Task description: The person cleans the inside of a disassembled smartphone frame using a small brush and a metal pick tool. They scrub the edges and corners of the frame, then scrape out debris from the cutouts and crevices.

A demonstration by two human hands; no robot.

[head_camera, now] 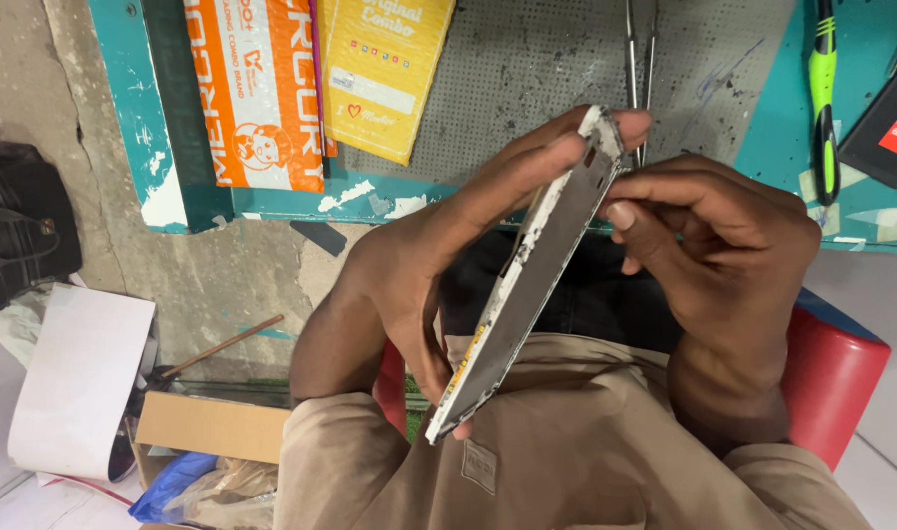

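A thin, worn white phone frame (527, 285) is held edge-on in front of me, tilted from lower left to upper right. My left hand (409, 265) grips it along its length, fingers reaching the top end and the thumb near the bottom corner. My right hand (723, 236) is curled at the frame's upper end, its thumb and fingertips pressing against the edge near the top corner. Whether it holds a small tool is hidden by the fingers. Below are my lap and beige sleeves (566, 442).
A teal workbench (301, 201) with a grey perforated mat (547, 59) lies ahead, bearing orange and yellow packets (262, 88), metal tweezers (640, 49), a green-handled screwdriver (823, 88) and a dark phone (890, 128). A red stool (831, 373), black bag (22, 236), white paper roll (76, 383) and cardboard box (208, 427) sit around.
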